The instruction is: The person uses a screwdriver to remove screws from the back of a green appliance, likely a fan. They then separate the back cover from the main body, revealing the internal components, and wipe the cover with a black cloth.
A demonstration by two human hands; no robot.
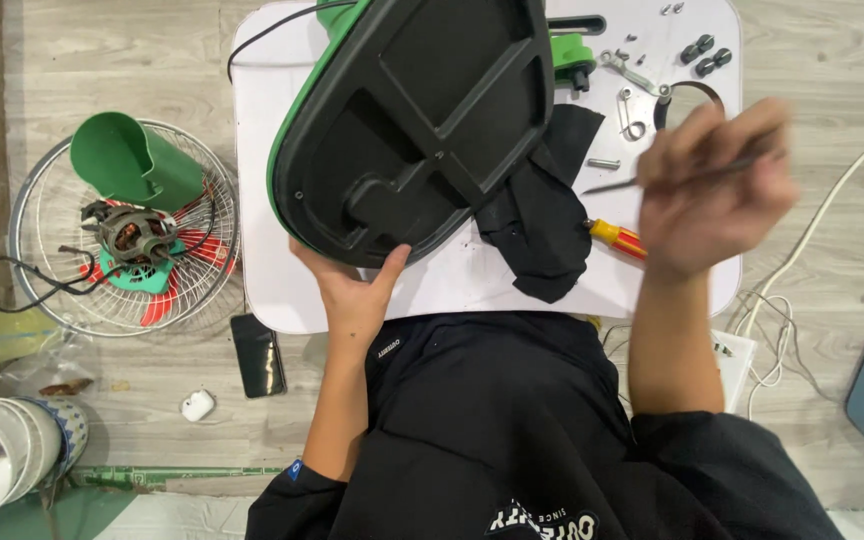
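Pale wood flooring surrounds a small white counter (282, 300), and on it stands the fan base (412, 120), tipped up so its black ribbed underside faces the camera, green rim showing along the left edge. The left hand (352, 290) props the base from below, thumb pressed on the lower rim, fingers hidden behind it. The right hand (712, 190) is raised just right of the base, blurred, fingers pinched on a thin tool (632, 183) whose tip points toward the base.

By the look of it, the step in hand is working on the underside of the base with the tool; bringing the tip to a fastener would call for a steady left-hand hold and a careful aim.

A black cloth (542, 220) lies beside the base, a yellow-and-red screwdriver (617, 238) at its edge. Further up the counter lie a wrench (632, 75), small screws and black knobs (707, 55). On the floor to the left sits a wire fan guard (32, 260) holding a motor (132, 235) and a green housing (132, 160); a phone (257, 355) lies nearby.
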